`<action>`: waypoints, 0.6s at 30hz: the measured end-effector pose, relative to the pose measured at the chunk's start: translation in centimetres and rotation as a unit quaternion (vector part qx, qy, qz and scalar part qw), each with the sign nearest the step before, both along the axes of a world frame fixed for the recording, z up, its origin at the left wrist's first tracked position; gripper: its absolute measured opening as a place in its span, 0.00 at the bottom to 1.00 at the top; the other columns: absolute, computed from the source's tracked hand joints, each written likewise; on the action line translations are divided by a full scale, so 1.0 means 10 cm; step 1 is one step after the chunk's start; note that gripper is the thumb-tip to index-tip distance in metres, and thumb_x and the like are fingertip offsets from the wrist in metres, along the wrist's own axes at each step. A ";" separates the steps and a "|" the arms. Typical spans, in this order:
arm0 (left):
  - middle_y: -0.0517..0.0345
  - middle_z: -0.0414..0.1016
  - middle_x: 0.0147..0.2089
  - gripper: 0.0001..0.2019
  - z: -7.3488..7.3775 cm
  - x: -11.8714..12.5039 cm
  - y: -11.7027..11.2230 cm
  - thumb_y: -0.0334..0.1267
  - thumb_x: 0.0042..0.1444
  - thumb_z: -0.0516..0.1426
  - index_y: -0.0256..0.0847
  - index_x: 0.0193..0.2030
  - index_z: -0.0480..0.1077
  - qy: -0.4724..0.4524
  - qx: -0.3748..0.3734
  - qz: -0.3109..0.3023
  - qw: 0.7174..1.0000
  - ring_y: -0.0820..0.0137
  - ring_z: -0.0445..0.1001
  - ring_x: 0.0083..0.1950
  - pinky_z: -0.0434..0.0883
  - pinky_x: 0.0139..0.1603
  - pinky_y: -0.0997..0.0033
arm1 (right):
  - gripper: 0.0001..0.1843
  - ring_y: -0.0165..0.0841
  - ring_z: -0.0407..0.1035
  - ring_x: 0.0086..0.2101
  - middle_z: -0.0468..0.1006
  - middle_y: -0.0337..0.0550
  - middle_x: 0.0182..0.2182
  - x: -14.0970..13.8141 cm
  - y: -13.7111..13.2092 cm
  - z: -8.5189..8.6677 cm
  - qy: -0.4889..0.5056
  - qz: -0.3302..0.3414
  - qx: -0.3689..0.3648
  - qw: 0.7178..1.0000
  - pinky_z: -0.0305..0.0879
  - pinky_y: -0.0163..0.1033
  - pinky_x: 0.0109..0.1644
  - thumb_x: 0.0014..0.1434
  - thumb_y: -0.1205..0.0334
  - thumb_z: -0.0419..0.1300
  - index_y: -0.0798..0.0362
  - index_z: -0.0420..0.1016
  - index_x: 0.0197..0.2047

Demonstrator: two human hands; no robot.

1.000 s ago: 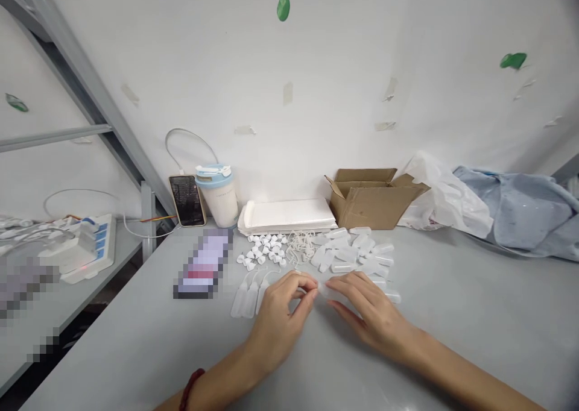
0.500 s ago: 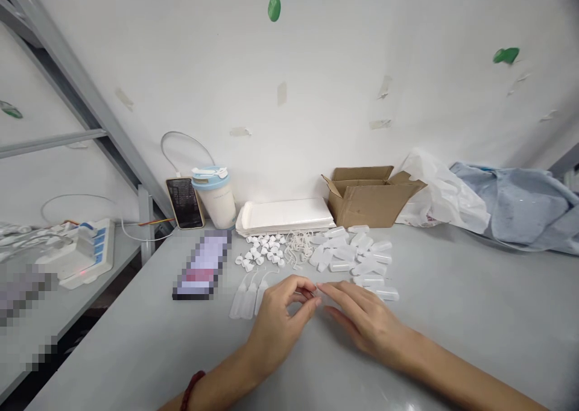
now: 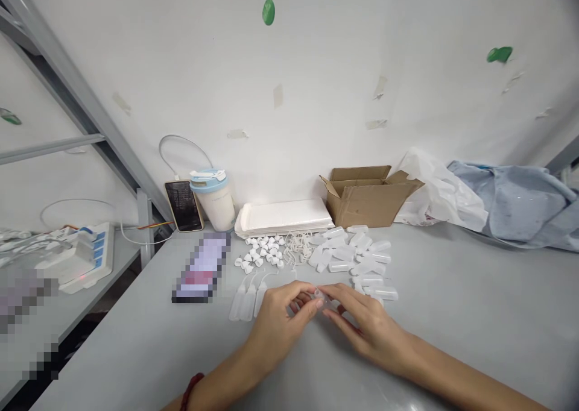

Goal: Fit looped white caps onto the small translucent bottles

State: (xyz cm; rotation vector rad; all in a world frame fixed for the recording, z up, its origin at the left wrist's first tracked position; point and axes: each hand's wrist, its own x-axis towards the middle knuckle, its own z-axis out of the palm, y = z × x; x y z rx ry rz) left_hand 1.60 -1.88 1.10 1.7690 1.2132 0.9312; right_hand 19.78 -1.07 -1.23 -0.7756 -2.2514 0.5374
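My left hand [image 3: 277,322] and my right hand [image 3: 362,322] meet low over the grey table [image 3: 452,314], fingertips pinched together on one small clear plastic bottle [image 3: 322,296]. Just beyond them lie a pile of empty clear bottles [image 3: 357,257], a cluster of small white caps [image 3: 263,252] and a tangle of thin white strings [image 3: 298,246]. Three capped bottles [image 3: 246,296] lie side by side left of my left hand.
A phone lying flat [image 3: 202,267] is left of the parts. At the wall stand a propped phone [image 3: 183,205], a blue-lidded cup [image 3: 212,199], a stack of white trays [image 3: 284,216], an open cardboard box [image 3: 368,197], a white bag [image 3: 441,194] and blue cloth [image 3: 520,203]. A power strip [image 3: 85,254] sits on the side shelf.
Both hands have stayed at the same spot, fingertips closing tighter together; the small bottle now shows between them. The view shifted slightly.
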 end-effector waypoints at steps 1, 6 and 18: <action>0.60 0.77 0.33 0.06 -0.01 0.00 0.00 0.35 0.55 0.55 0.40 0.38 0.72 0.003 0.003 0.000 1.000 0.71 0.74 0.33 0.71 0.35 0.73 | 0.19 0.32 0.70 0.40 0.73 0.47 0.42 0.00 0.00 -0.01 0.003 -0.001 -0.005 1.000 0.72 0.36 0.40 0.62 0.69 0.48 0.50 0.59 0.56; 0.60 0.76 0.30 0.08 -0.12 -0.03 -0.01 0.35 0.56 0.56 0.40 0.43 0.68 0.066 0.129 0.022 0.989 0.72 0.73 0.30 0.72 0.34 0.72 | 0.16 0.33 0.71 0.36 0.75 0.48 0.40 -0.01 -0.01 -0.03 0.023 -0.035 -0.085 0.996 0.73 0.39 0.36 0.62 0.65 0.50 0.52 0.63 0.53; 0.38 0.68 0.51 0.20 -0.11 -0.01 -0.07 0.37 0.57 0.54 0.33 0.55 0.57 0.246 0.371 -0.067 0.893 0.55 0.66 0.54 0.70 0.50 0.52 | 0.13 0.33 0.73 0.33 0.76 0.44 0.34 -0.09 0.01 0.06 0.089 -0.071 -0.290 0.950 0.69 0.37 0.32 0.59 0.63 0.53 0.53 0.68 0.48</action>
